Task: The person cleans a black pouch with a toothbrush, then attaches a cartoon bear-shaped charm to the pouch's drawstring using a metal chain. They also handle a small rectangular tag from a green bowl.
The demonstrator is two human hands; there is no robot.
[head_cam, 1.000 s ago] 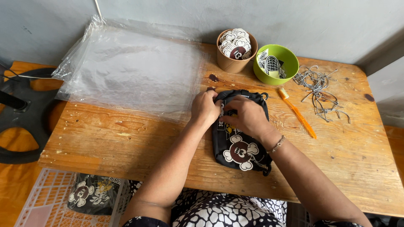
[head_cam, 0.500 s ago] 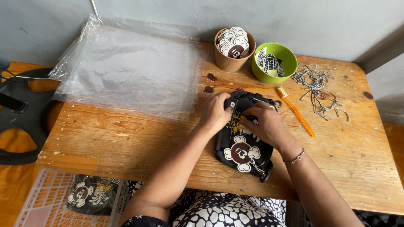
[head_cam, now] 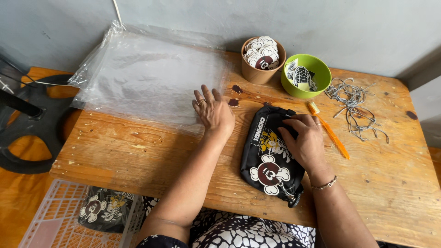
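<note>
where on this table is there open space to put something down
Bare wood lies along the near edge of the table, below the plastic bags, and right of the orange tool. The back is crowded: cup, green bowl, cords.

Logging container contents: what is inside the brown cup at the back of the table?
The brown cup is filled to the rim with round white and dark red badges. Anything beneath that top layer is hidden.

Wooden table (head_cam: 138,151): plastic bags (head_cam: 147,78), pouch (head_cam: 268,156), cup (head_cam: 257,73), bowl (head_cam: 305,89), cords (head_cam: 353,103).
</note>
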